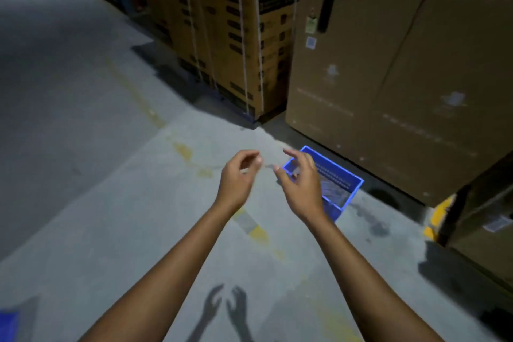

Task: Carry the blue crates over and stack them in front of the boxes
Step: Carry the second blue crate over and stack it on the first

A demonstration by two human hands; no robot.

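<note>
A blue crate (337, 184) stands on the concrete floor right in front of a large plain cardboard box (388, 86). My right hand (301, 184) hovers above the crate's near left corner and covers part of it; its fingers are loosely curled and hold nothing. My left hand (236, 179) hangs in the air to the left of the crate, over bare floor, fingers also loosely bent and holding nothing. A corner of another blue thing (9, 326), perhaps a second crate, shows at the bottom left edge of the view.
Tall strapped printed cartons (236, 36) stand on a pallet left of the plain box. More cardboard boxes (483, 230) stand at the right. Worn yellow floor markings (258, 230) run diagonally across the grey floor, which stretches away to the left.
</note>
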